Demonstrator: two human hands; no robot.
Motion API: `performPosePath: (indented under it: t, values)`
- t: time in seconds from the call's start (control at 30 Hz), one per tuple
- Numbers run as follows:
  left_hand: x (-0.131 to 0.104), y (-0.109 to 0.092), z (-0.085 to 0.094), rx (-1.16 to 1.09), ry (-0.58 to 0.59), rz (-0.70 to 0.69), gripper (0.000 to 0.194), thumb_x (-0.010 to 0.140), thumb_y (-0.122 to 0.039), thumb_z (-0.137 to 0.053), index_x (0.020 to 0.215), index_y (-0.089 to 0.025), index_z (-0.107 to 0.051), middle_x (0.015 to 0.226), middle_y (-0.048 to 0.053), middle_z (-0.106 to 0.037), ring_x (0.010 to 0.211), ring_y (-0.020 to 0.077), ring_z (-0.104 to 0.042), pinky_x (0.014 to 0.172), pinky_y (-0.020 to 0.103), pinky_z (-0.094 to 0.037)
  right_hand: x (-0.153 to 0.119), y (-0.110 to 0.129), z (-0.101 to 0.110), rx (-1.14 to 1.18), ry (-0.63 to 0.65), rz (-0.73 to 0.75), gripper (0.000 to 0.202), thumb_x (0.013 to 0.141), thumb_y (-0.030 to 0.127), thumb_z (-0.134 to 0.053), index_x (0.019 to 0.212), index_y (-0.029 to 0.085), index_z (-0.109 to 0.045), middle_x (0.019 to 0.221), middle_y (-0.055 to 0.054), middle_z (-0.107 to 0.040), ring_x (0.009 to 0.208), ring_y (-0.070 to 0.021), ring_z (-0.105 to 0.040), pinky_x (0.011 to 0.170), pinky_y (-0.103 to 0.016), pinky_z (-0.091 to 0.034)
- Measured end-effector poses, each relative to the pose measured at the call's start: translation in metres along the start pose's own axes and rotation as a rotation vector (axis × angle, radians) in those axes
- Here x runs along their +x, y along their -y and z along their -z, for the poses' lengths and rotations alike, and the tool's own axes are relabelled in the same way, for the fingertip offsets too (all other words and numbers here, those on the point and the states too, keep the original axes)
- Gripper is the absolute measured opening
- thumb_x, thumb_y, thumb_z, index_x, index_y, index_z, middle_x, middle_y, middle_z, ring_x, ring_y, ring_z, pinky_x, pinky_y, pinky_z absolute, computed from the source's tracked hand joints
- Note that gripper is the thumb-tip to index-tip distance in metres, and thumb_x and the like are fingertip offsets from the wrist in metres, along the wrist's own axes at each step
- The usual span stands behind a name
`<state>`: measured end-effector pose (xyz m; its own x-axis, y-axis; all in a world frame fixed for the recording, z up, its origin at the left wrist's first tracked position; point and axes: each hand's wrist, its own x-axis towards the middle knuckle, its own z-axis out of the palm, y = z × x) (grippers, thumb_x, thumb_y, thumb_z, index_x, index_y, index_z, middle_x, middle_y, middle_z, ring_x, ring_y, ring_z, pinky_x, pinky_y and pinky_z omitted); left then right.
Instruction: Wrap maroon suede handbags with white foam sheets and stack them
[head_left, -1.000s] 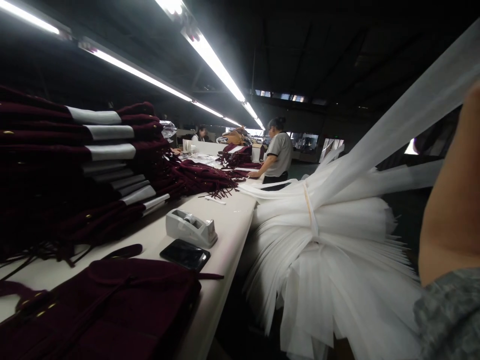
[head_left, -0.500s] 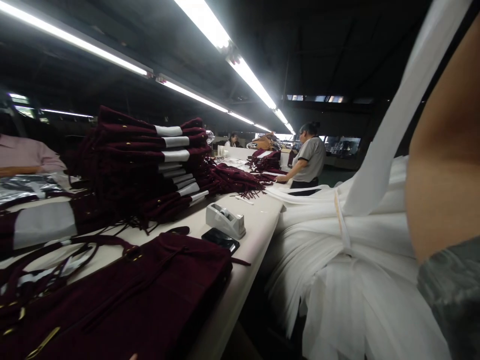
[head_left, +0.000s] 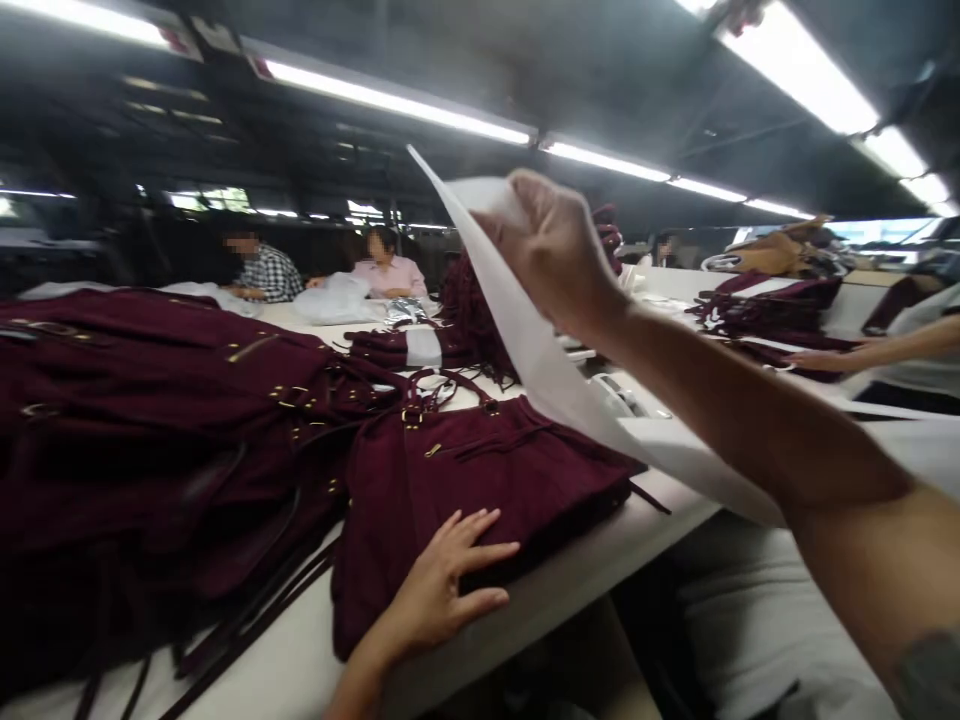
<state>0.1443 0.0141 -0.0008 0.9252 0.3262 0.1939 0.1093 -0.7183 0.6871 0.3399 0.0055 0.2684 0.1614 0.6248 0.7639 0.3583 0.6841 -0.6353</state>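
A dark maroon handbag [head_left: 480,470] with brass fittings lies on its side on the table in front of me. My left hand [head_left: 450,575] rests on the bag's near part, its fingers spread. Raised over the bag's far side, my right hand [head_left: 551,235] pinches one end of a long white sheet strip [head_left: 525,340]. The strip hangs in a curve from my fingers past the bag's right end and runs down behind my right forearm toward the right. Part of a tape dispenser [head_left: 630,395] shows beyond the strip.
A big heap of maroon bags [head_left: 150,400] fills the left of the table [head_left: 300,625]. More maroon pieces are stacked behind the strip. Two people [head_left: 390,270] sit across the table, and a co-worker's arm [head_left: 885,350] reaches in at right. A white pile [head_left: 757,600] lies below the table edge.
My view has swung left. The white strip's raised end has come across over the handbag in my right hand. My left hand has come into view, flat on the bag.
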Motion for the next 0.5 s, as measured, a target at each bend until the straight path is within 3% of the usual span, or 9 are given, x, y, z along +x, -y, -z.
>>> performPosePath:
  t: [0.07,0.13,0.2,0.27,0.37,0.5]
  values:
    - [-0.002,-0.002,0.000,-0.107,-0.030,0.040,0.051,0.081,-0.056,-0.064,0.130,-0.044,-0.056,0.149,0.001,-0.043,0.142,0.0318,-0.032,0.117,0.059,-0.012,0.000,-0.026,-0.024,0.048,-0.071,-0.018,0.028,0.085,0.036,-0.071,0.078,0.018,-0.051,0.067,0.007,-0.051,0.059,-0.0091,-0.046,0.053,-0.019,-0.041]
    - [-0.005,-0.002,0.000,-0.274,-0.097,0.077,0.064,0.084,-0.058,-0.060,0.142,-0.037,-0.043,0.147,0.005,-0.045,0.143,0.0317,-0.029,0.118,0.057,-0.012,0.000,-0.068,-0.039,0.003,-0.225,-0.150,0.028,0.088,0.040,-0.064,0.078,0.020,-0.048,0.068,0.006,-0.052,0.061,-0.0109,-0.047,0.054,-0.021,-0.041]
    - [-0.007,-0.001,0.001,-0.447,-0.168,0.106,0.074,0.086,-0.063,-0.052,0.149,-0.029,-0.031,0.145,0.010,-0.049,0.140,0.0309,-0.035,0.118,0.055,-0.013,0.001,-0.114,-0.048,-0.172,-0.350,-0.344,0.021,0.093,0.039,-0.054,0.087,0.020,-0.050,0.082,0.002,-0.060,0.074,-0.0139,-0.055,0.065,-0.023,-0.046]
    - [-0.009,0.000,0.002,-0.575,-0.233,0.143,0.079,0.087,-0.068,-0.046,0.150,-0.024,-0.030,0.142,0.014,-0.051,0.137,0.0302,-0.040,0.119,0.052,-0.013,0.000,-0.154,-0.053,-0.381,-0.389,-0.527,0.017,0.098,0.035,-0.045,0.102,0.020,-0.051,0.102,-0.005,-0.064,0.092,-0.0177,-0.059,0.080,-0.027,-0.047]
    - [-0.008,0.003,-0.001,-0.770,-0.401,0.218,0.084,0.085,-0.072,-0.045,0.148,-0.019,-0.034,0.142,0.016,-0.050,0.137,0.0305,-0.040,0.120,0.050,-0.016,-0.011,-0.191,-0.051,-0.512,-0.351,-0.714,0.030,0.097,0.024,-0.041,0.126,0.018,-0.044,0.120,-0.015,-0.060,0.112,-0.0259,-0.055,0.094,-0.040,-0.043]
    - [-0.004,0.012,-0.007,-0.979,-0.623,0.274,0.085,0.085,-0.065,-0.055,0.148,-0.013,-0.030,0.142,0.020,-0.049,0.136,0.0296,-0.042,0.119,0.046,-0.026,-0.033,-0.210,-0.036,-0.579,-0.140,-0.846,0.060,0.084,0.018,-0.057,0.139,0.010,-0.034,0.129,-0.023,-0.053,0.121,-0.0358,-0.049,0.097,-0.051,-0.040]
